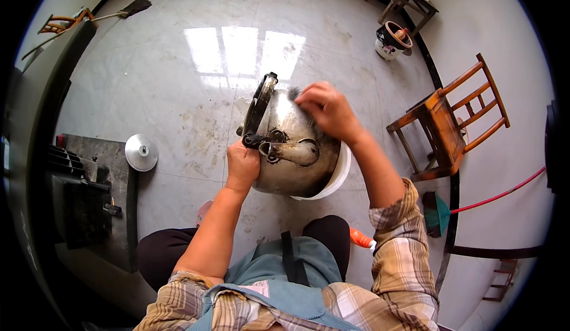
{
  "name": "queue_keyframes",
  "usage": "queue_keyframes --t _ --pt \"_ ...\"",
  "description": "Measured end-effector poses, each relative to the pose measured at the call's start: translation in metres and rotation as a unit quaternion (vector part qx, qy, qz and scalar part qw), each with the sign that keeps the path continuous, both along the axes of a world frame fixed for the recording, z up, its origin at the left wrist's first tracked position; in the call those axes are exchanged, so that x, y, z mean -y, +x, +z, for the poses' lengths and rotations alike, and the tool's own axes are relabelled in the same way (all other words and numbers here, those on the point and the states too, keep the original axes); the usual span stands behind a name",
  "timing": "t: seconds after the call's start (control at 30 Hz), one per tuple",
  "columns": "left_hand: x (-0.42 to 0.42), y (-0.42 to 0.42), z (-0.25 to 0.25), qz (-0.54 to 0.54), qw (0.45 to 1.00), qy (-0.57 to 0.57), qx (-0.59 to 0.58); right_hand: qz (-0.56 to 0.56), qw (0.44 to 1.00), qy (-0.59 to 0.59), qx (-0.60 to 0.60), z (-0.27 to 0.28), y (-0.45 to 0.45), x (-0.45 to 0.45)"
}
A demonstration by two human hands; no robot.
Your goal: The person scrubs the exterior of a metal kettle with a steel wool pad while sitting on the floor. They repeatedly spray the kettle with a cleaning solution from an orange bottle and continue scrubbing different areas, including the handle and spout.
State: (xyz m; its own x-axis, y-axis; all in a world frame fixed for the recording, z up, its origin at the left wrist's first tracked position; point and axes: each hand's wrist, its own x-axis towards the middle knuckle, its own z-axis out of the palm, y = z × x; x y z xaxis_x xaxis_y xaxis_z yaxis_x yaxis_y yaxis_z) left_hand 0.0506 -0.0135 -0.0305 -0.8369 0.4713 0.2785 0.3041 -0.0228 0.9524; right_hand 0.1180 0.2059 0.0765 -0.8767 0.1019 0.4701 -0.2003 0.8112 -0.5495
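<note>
A large metal kettle [291, 177], stained brown and black, lies tilted over a white bucket [343, 170] in front of me. Its short spout [294, 152] faces me, and the black-and-metal handle [260, 104] stands out on the left. My left hand [244, 162] grips the kettle at its rim, close to the handle's lower joint. Between the fingers of my right hand [327, 108] is a grey scouring pad [294, 93], probably steel wool, against the kettle's upper side. That hand is slightly blurred.
The round kettle lid [141, 153] lies left, beside a dark stove [82, 202]. A wooden chair [441, 126], a trash bin [392, 41] and a broom [437, 214] stand right. An orange bottle [360, 238] is near my knee. A mop [136, 7] lies far left.
</note>
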Motion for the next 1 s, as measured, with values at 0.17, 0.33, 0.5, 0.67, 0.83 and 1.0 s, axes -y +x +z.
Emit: queue_keyframes --t 0.17,0.33,0.5,0.67,0.83,1.0 --pt "-0.014 0.007 0.027 0.014 0.993 -0.042 0.106 -0.181 0.983 0.002 0.003 -0.017 0.028 -0.024" --pt "-0.019 -0.013 0.046 -0.089 0.893 0.077 0.433 -0.202 0.978 -0.021 -0.055 -0.003 0.053 0.022" --pt "-0.030 -0.006 0.056 -0.084 0.869 0.103 0.476 -0.207 0.972 0.057 -0.096 -0.017 0.067 0.091" --pt "-0.036 -0.002 0.031 -0.053 0.884 0.140 0.442 -0.166 0.976 0.040 -0.137 -0.033 0.064 0.106" --pt "-0.046 0.010 0.052 -0.004 0.905 0.139 0.401 -0.291 0.946 0.030 -0.137 -0.026 0.045 0.047" --pt "-0.042 0.012 0.057 -0.040 0.892 0.143 0.428 -0.204 0.969 -0.008 -0.142 -0.024 0.054 0.102"
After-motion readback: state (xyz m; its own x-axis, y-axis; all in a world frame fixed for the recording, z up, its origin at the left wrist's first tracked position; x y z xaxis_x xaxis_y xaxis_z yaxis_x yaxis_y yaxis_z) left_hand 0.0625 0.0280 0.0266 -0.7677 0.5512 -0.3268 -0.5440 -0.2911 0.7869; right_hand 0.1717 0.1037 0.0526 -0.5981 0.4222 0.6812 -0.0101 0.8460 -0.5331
